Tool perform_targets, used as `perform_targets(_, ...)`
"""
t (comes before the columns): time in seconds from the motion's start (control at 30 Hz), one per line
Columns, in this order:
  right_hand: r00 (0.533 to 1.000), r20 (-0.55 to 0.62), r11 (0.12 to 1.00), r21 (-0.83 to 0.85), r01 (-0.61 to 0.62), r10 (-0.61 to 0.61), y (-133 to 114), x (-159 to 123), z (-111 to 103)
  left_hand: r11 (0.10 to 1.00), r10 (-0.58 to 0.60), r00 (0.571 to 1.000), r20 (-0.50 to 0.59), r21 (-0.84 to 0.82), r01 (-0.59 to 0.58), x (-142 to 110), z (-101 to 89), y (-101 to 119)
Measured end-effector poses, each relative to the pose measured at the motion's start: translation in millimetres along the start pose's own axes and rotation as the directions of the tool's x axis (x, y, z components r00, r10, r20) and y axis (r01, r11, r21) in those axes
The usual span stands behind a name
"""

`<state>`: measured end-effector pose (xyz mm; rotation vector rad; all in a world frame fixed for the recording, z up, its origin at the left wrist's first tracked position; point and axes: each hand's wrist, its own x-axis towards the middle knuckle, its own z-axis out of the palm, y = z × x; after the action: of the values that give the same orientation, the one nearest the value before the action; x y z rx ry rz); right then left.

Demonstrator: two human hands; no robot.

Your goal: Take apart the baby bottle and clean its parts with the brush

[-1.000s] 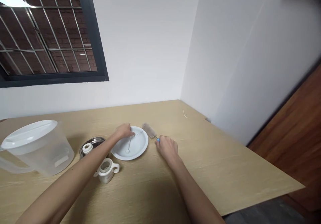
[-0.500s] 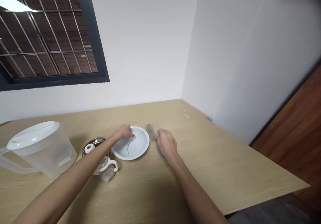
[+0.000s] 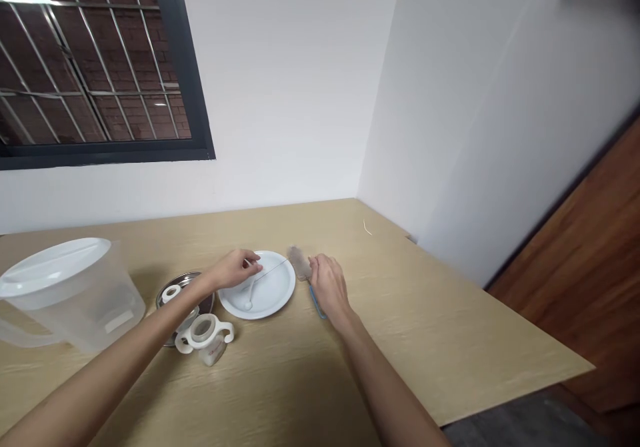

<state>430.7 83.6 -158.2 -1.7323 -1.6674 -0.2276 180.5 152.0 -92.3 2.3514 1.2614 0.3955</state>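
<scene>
My left hand (image 3: 239, 268) is over the left part of a white plate (image 3: 280, 293), its fingers pinched around the upper end of a thin white straw (image 3: 251, 290). A small round weight (image 3: 249, 305) at the straw's lower end lies over the plate. My right hand (image 3: 329, 279) is closed to the right of the plate, around a brush (image 3: 299, 262) with a blurred greyish head and a blue looped handle (image 3: 317, 303) below the fingers. A thin wire (image 3: 274, 268) runs from near the brush head toward my left fingers; where it ends is hard to see.
Left of the plate stands a clear cup with a white two-handled collar (image 3: 204, 330). Behind it, a metal bowl (image 3: 165, 293) holds a white ring (image 3: 171, 293), partly behind my left forearm. A lidded plastic pitcher (image 3: 75, 293) stands farther left. A thin pale strip (image 3: 367, 227) lies at the back right.
My left hand has shifted slightly left and up from the plate, with the straw's end at its fingers. The right hand stays closed on the brush. The view has shifted slightly.
</scene>
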Motion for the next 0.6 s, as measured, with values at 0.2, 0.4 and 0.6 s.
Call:
perform_targets(0.2,0.994,0.035,0.993,0.062,0.097,-0.099,-5.0,6.3,0.3,0.996,0.036,0.999,-0.01,-0.084,-0.036,-34.0,-3.9,3.5)
perform_targets(0.4,0.961,0.19,0.98,0.036,0.195,-0.199,-9.8,41.6,3.0,0.993,0.045,0.999,-0.009,-0.106,-0.046,-53.4,-12.1,9.3)
perform_targets(0.6,0.921,0.347,0.983,0.015,0.184,-0.178,-10.0,65.4,11.1,0.963,0.025,0.985,-0.169,-0.262,-0.069,-73.4,-27.9,14.4)
